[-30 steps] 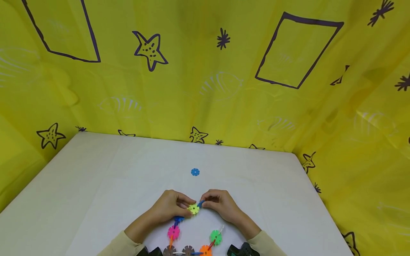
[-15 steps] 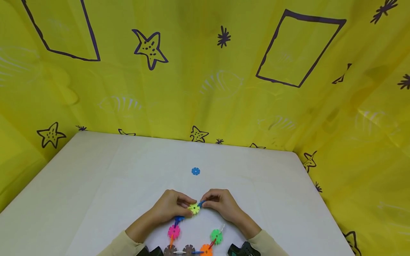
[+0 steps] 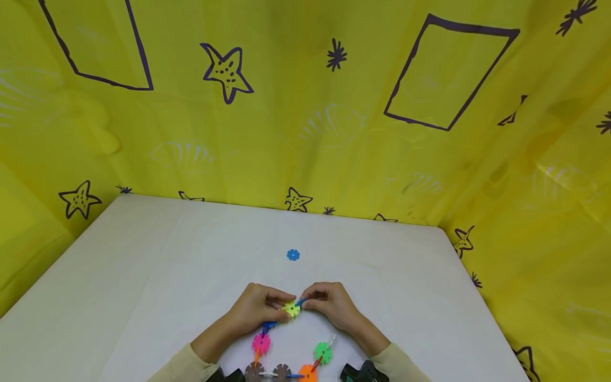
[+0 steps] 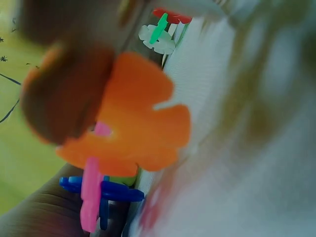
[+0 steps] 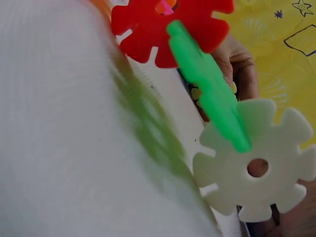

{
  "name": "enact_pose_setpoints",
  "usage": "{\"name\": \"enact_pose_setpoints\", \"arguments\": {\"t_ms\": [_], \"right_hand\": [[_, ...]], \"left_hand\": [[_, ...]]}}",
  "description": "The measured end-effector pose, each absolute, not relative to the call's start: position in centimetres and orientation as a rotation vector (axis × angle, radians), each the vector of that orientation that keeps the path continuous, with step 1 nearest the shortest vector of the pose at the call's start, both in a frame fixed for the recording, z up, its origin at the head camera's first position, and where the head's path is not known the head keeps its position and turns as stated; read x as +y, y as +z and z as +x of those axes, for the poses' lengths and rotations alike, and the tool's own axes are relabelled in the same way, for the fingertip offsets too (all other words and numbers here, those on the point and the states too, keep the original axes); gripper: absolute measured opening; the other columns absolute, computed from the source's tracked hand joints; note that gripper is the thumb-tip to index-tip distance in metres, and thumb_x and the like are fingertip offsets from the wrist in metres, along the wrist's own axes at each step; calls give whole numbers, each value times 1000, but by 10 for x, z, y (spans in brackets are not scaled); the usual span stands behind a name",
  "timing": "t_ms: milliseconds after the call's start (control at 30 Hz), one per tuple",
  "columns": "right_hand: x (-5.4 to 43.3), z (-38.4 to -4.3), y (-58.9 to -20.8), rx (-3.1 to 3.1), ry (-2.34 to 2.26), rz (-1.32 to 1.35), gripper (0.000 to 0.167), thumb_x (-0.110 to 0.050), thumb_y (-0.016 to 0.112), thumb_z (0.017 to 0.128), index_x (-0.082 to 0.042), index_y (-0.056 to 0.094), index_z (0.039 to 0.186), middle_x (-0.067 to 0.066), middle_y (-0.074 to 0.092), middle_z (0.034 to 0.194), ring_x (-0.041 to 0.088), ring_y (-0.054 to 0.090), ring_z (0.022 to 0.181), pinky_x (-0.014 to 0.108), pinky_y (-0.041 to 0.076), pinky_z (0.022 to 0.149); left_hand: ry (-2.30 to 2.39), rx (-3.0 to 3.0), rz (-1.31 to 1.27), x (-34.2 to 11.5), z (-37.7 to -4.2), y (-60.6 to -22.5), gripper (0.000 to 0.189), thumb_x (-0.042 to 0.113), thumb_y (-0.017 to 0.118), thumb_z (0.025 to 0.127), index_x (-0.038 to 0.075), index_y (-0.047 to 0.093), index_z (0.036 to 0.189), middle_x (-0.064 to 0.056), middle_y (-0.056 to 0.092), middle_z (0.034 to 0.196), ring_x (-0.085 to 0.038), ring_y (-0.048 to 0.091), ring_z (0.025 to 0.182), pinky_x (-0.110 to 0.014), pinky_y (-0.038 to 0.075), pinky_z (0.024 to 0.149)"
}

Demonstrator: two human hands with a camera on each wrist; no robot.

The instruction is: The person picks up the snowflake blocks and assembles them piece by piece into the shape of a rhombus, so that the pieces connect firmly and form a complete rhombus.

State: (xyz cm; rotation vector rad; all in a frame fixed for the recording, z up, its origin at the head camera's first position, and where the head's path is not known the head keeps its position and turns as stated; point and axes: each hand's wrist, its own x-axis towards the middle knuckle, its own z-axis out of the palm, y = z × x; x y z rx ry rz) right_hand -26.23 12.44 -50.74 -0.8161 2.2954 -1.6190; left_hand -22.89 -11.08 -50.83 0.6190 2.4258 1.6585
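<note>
My left hand (image 3: 260, 309) pinches a yellow notched disc (image 3: 293, 310) in the head view. A dark blue notched disc (image 3: 300, 302) is pinched between thumb and fingers of my right hand (image 3: 330, 303), its edge meeting the yellow one. From the left hand a chain of slotted discs curves toward the person: blue (image 3: 269, 326), pink (image 3: 261, 345), orange, brown, white, brown, blue, orange (image 3: 307, 374), red and green (image 3: 323, 353). Its free end is a white disc (image 5: 227, 173), close up in the right wrist view. An orange disc (image 4: 143, 108) fills much of the left wrist view.
One loose blue disc (image 3: 293, 255) lies on the white table (image 3: 200, 249) beyond the hands. Yellow cloth (image 3: 277, 132) with drawn starfish and fish hangs behind and beside the table. Dark wrist devices (image 3: 365, 372) show at the bottom edge of the head view.
Both hands keep their pinch on the yellow and blue discs and have barely moved. The head view has shifted very slightly.
</note>
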Motion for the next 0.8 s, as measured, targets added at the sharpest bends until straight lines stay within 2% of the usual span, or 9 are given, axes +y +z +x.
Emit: {"name": "enact_pose_setpoints", "arguments": {"t_ms": [167, 533, 800], "right_hand": [[125, -263, -507, 2290, -1613, -794, 11, -8, 74, 86, -2, 75, 95, 14, 73, 91, 2, 66, 75, 19, 56, 69], [124, -262, -503, 2235, -1600, -774, 12, -10, 73, 87, -1, 74, 96, 16, 73, 92, 4, 67, 75, 19, 56, 69], [128, -264, -503, 2227, -1594, -777, 15, -12, 72, 89, -2, 74, 100, 15, 73, 98, 4, 68, 82, 19, 56, 74]], "left_hand": [[1674, 2404, 615, -110, -230, -508, 34, 16, 84, 78, 6, 75, 110, -4, 76, 98, -4, 70, 81, -20, 58, 71], [1560, 2409, 568, -113, -232, -502, 32, 17, 83, 77, 11, 76, 108, 3, 75, 90, -5, 68, 80, -19, 56, 69], [1562, 2385, 530, -113, -232, -500, 32, 20, 82, 78, 13, 76, 108, 3, 75, 92, -7, 69, 84, -19, 56, 72]]}}
